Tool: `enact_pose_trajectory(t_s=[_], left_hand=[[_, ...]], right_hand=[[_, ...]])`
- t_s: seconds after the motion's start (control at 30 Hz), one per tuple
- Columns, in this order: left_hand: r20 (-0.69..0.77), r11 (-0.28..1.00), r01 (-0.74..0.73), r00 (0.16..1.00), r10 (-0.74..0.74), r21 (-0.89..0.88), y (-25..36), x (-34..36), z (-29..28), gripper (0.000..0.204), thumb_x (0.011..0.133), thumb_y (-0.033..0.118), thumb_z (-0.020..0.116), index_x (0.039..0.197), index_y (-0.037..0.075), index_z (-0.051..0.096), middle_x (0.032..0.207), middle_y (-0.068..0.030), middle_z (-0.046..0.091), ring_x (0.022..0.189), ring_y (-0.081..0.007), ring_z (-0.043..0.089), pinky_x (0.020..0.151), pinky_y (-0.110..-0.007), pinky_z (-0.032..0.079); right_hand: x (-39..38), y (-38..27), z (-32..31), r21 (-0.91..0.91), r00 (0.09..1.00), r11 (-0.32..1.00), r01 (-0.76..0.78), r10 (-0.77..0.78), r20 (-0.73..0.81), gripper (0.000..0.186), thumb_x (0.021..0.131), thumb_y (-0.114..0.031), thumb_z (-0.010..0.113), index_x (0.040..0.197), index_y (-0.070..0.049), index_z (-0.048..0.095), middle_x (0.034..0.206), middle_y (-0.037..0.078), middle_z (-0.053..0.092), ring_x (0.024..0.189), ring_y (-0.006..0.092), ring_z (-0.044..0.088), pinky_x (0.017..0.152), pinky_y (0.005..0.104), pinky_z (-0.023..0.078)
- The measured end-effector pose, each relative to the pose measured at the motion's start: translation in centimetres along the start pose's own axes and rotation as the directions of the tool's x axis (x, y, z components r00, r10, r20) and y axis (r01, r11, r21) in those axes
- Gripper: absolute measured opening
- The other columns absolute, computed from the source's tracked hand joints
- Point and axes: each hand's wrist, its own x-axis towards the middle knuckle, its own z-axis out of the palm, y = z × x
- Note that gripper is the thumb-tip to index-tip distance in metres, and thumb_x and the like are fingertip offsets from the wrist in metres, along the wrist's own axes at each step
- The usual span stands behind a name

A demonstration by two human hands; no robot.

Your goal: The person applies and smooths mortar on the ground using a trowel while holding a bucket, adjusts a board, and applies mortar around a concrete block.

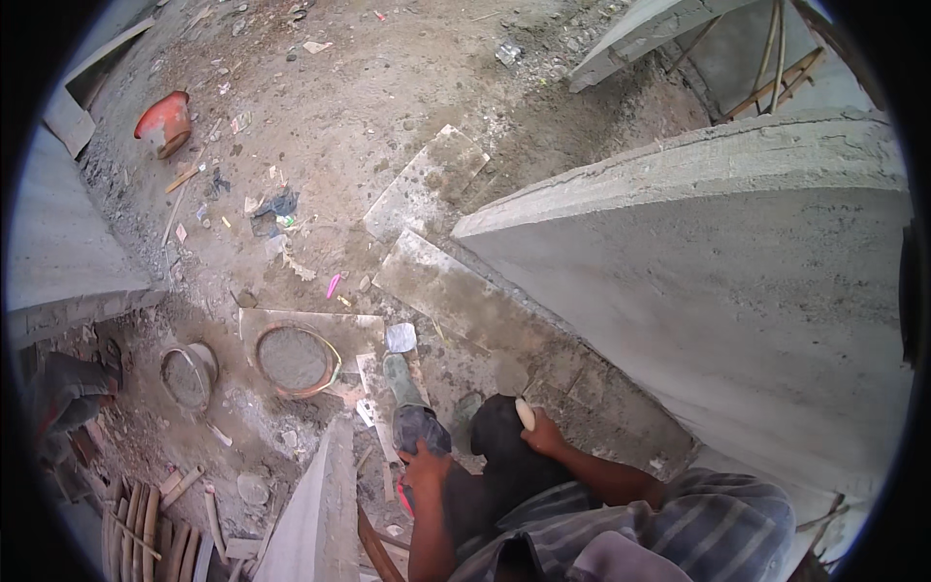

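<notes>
My right hand (544,434) is closed on a tool with a pale handle (526,415), held beside my dark-trousered leg; a grey, blade-like part (511,376) shows faintly beyond it. My left hand (424,465) rests by my other knee with fingers partly spread and slightly bent, near something red (406,499). My boots (398,373) stand on dusty ground beside a pale scrap (401,338). Ahead and left, a round tub of wet grey mortar (293,359) sits on a board (262,318), and a bucket (187,378) holds similar grey material.
Concrete walls (679,281) rise right and left, with a narrow one (310,509) beside my left arm. Slabs (427,179) lie ahead. A red bucket (163,116) lies tipped far left. Another person's leg (73,388) shows at left, above stacked poles (136,524).
</notes>
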Motion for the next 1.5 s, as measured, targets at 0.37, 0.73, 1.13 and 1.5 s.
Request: enact_pose_trajectory(t_s=[0.37,0.73,1.13,1.5], left_hand=[[-0.046,0.966,-0.258,0.965,0.257,-0.014,-1.1,4.5,-4.6,0.072,0.079,0.037,0.078,0.139,0.012,0.047,0.148,-0.0276,0.041,0.122,-0.0462,0.056,0.102,-0.051,0.046],[-0.409,0.711,-0.203,0.903,-0.131,-0.674,3.4,6.3,-28.0,0.044,0.091,0.037,0.069,0.116,0.002,0.059,0.102,-0.0162,0.065,0.078,-0.0337,0.068,0.077,-0.041,0.056],[-0.083,0.527,0.078,0.958,-0.275,-0.846,-8.1,10.8,-37.1,0.019,0.094,0.023,0.057,0.098,0.007,0.066,0.087,-0.0091,0.066,0.075,-0.0226,0.068,0.060,-0.039,0.052],[-0.629,0.914,-0.310,0.773,0.082,-0.263,5.0,30.9,-94.7,0.034,0.088,0.029,0.064,0.105,0.000,0.066,0.108,-0.0255,0.067,0.104,-0.0402,0.065,0.093,-0.045,0.051]], right_hand=[[1.3,-19.7,-3.8,-0.232,0.963,0.934,0.271,-0.265,0.056,0.070,0.077,-0.025,0.067,0.137,0.003,0.045,0.132,0.025,0.053,0.129,0.0381,0.049,0.103,0.0533,0.040],[13.6,-32.4,-7.4,-0.210,0.925,0.904,0.372,-0.381,-0.002,0.031,0.079,-0.014,0.061,0.107,-0.005,0.052,0.107,0.016,0.057,0.108,0.0365,0.056,0.084,0.0575,0.044],[20.4,-53.1,-11.2,-0.136,0.945,0.935,0.326,-0.327,0.013,0.042,0.074,-0.014,0.065,0.110,0.002,0.052,0.108,0.029,0.058,0.105,0.0487,0.057,0.091,0.0546,0.046],[24.9,-88.7,-17.1,0.138,0.785,0.800,0.584,-0.514,-0.346,0.054,0.070,-0.007,0.067,0.121,0.005,0.052,0.111,0.027,0.058,0.110,0.0415,0.056,0.098,0.0468,0.043]])
